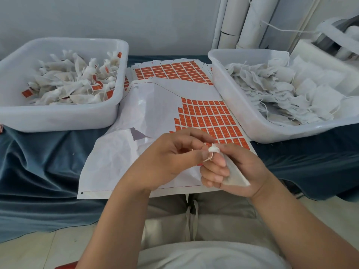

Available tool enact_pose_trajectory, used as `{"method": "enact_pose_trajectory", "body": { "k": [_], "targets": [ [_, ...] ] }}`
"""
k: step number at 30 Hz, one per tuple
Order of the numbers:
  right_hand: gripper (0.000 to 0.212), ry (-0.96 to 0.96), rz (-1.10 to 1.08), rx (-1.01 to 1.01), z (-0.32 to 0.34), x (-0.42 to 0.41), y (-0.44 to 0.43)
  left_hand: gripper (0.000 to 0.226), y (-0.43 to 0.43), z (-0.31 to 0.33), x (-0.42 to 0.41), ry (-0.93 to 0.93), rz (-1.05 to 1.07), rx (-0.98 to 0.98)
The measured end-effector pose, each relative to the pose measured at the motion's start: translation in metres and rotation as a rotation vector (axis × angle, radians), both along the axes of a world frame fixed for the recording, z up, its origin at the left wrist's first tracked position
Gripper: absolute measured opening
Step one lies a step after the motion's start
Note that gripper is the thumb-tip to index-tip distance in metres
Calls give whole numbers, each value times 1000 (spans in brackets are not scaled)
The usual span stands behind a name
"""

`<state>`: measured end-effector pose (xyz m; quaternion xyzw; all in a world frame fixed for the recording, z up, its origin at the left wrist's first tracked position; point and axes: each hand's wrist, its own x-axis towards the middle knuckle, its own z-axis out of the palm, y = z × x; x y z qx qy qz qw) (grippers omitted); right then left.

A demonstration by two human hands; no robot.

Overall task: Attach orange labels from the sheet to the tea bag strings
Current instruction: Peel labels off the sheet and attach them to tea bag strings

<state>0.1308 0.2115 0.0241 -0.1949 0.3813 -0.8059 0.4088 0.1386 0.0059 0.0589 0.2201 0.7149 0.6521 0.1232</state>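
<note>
**Grip of both hands on a white gauze tea bag [235, 175] over a white label sheet [155, 113]**

Right hand [239, 167]: fingers curled round the wedge-shaped tea bag, which lies along the palm with its gathered neck pointing up and to the left, clear of the sheet. Left hand [171, 154]: fingers curled, thumb and forefinger pinching the neck of the tea bag, so that the two hands meet there. A thin pale string [208, 158] loops out just below the neck, against the left thumb; whether the fingers also hold it cannot be told.

The label sheet lies flat and creased beneath both hands. Its left part is bare backing paper, and small rectangular orange labels [209, 117] fill its right part in rows. More sheets of orange labels [171, 70] lie behind it, partly under its far edge.

A white rectangular plastic tub [58, 121] stands left of the sheet and holds white tea bags with orange labels on their strings [68, 80]. A second white plastic tub [272, 134] stands to the right, tilted, and holds a heap of white tea bags with bare strings [281, 88]. Both tubs and the sheets rest on a dark blue, wrinkled cloth [38, 162].
</note>
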Motion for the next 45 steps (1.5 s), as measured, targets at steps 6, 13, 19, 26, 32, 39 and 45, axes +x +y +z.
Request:
{"method": "enact_pose_trajectory", "body": {
  "k": [6,13,19,26,32,39,45],
  "targets": [
    [38,-103,-43,-8,-4,2,-4,3,0,6,7,356,308,-333],
    [35,-145,-109,-23,-3,-2,1,5,12,8,15,706,425,-522],
    [33,-113,-235,25,-2,-4,-1,15,19,9,19,835,392,-587],
    [33,-86,-201,94,-3,-3,0,7,8,5,11,763,389,-571],
    [32,-114,-248,64,-3,-2,-4,14,7,3,8,750,304,-553],
    [33,-97,-239,115,-2,-1,-3,9,8,-1,7,822,385,-562],
    [38,73,-439,344,7,-1,-8,13,17,-1,12,828,598,-624]
  ]
}}
